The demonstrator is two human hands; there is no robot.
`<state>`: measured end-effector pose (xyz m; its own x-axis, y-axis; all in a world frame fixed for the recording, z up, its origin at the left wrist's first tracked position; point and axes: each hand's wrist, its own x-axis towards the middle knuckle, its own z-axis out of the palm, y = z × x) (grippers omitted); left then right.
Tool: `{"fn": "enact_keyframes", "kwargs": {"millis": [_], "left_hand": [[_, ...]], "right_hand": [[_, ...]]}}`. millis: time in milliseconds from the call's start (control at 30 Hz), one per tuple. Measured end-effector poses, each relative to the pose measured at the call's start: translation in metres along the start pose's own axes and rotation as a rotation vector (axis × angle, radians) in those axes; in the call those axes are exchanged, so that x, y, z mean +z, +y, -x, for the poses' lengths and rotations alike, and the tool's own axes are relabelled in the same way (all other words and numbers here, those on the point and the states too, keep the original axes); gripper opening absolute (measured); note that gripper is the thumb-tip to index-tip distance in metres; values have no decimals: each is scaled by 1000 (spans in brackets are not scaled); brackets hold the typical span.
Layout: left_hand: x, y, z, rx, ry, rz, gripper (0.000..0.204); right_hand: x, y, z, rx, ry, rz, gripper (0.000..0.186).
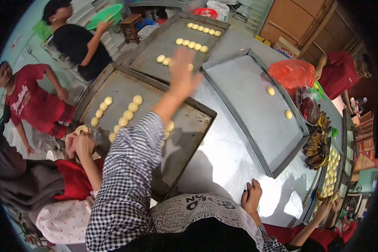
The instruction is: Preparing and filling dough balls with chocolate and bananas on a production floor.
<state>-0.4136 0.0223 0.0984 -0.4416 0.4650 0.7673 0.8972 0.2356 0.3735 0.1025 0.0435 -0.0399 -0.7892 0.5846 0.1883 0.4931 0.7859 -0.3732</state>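
Observation:
My left hand [182, 77], motion-blurred, stretches out over the far metal tray [145, 63] with its fingers apart; it partly hides a row of pale dough balls [161, 59]. Under my checked sleeve is a nearer, worn tray [197, 119] with more dough balls [130, 107] in rows, some hidden by the arm. My right hand [251, 199] rests at the steel table [214, 159] near my body, fingers apart and loosely bent, holding nothing that I can see. Right of centre, a clean tray [243, 101] carries two single dough balls [271, 91].
Co-workers stand left [29, 96], behind with a green basin [104, 17], and right [336, 71]. Other hands hold dough at lower left [82, 143] and lower right [327, 201]. A red bag [292, 71], bananas [317, 149] and a tray of dough balls [332, 170] line the right.

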Motion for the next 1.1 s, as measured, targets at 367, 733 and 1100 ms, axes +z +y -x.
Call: {"fn": "enact_keyframes", "kwargs": {"millis": [367,733,1100], "left_hand": [[43,276,128,316,-467,480,79],[52,259,280,-82,-582,172,81],[51,270,270,-129,-655,39,81]], "right_hand": [[-40,16,-100,-76,248,69,38],[-102,81,-116,-107,-583,-135,16],[-78,222,-289,123,51,120,31]]}}
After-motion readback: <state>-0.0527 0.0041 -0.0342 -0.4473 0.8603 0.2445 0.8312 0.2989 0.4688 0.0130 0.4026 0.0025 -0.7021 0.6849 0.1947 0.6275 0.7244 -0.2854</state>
